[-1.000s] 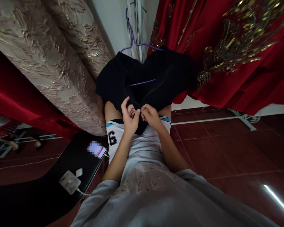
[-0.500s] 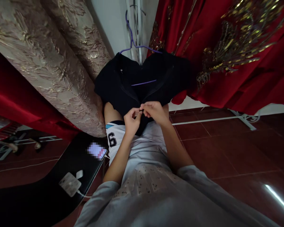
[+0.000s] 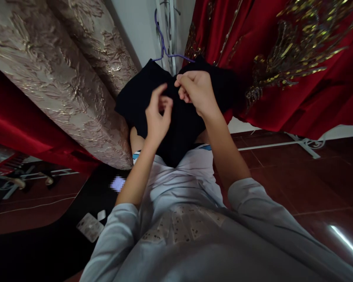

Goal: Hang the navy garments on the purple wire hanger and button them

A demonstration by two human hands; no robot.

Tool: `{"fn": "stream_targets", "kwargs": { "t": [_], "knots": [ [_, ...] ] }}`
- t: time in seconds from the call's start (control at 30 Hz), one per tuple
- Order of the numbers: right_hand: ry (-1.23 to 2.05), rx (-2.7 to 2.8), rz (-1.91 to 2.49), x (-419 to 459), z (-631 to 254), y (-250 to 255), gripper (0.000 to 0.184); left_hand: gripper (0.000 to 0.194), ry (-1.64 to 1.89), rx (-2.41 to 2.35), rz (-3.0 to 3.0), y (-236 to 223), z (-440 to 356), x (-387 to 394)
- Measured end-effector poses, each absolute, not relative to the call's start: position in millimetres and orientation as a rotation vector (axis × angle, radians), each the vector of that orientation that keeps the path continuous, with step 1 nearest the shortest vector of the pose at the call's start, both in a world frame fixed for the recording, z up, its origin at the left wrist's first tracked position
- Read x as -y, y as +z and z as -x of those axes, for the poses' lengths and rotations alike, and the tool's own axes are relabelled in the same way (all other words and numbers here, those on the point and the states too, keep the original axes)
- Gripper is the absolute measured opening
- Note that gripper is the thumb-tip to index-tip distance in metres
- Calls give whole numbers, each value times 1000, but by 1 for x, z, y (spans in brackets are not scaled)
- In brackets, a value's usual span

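It's rather dim in here. At the lower right, one long white streak of glare lies on the tiled floor (image 3: 320, 192), and small glints catch the gold sequins (image 3: 307, 45) at the upper right. The black garment (image 3: 184, 131) mid-frame swallows its folds in shadow, and the bench (image 3: 32, 250) at lower left sinks to near-black; a pale patch (image 3: 117, 183) there is coarsely pixelated. The left hand (image 3: 159, 117) is blurred; the frame's edges look stretched.

Grey top (image 3: 176, 260), pale chest panels (image 3: 179, 225), dark marks (image 3: 188, 237), possibly lettering, white shorts (image 3: 194, 166), blue trim (image 3: 206, 148)
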State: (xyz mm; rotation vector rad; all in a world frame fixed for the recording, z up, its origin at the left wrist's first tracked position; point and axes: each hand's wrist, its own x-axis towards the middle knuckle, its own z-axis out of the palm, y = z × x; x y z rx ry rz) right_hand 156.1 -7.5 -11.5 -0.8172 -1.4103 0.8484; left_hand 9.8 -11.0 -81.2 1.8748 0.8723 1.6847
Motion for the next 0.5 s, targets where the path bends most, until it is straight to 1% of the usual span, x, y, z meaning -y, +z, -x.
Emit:
{"fn": "stream_targets", "kwargs": {
  "t": [0.03,0.1,0.13,0.2,0.3,0.4,0.47,0.5],
  "knots": [
    [822,1437,799,10,-157,-12,33,29,1720,-865,-1851,-63,-7,7],
    [732,1478,733,13,-156,-15,31,19,1738,-861,-1806,-36,-6,2],
    [675,1483,713,13,-155,-19,30,14,1725,-859,-1803,-28,-7,1],
    [549,1468,743,13,-150,-32,29,12,1696,-861,-1859,-22,-8,1],
    [411,1479,908,10,-140,-58,30,19,1746,-893,-2033,-22,5,-7],
    [430,1557,1031,12,-129,-77,34,30,2069,-986,-2078,-20,50,-41],
    [510,1599,1021,19,-119,-85,35,40,2332,-1081,-1974,-23,91,-68],
    [565,1609,994,24,-113,-89,35,47,2397,-1143,-1851,-28,109,-78]
  ]
}}
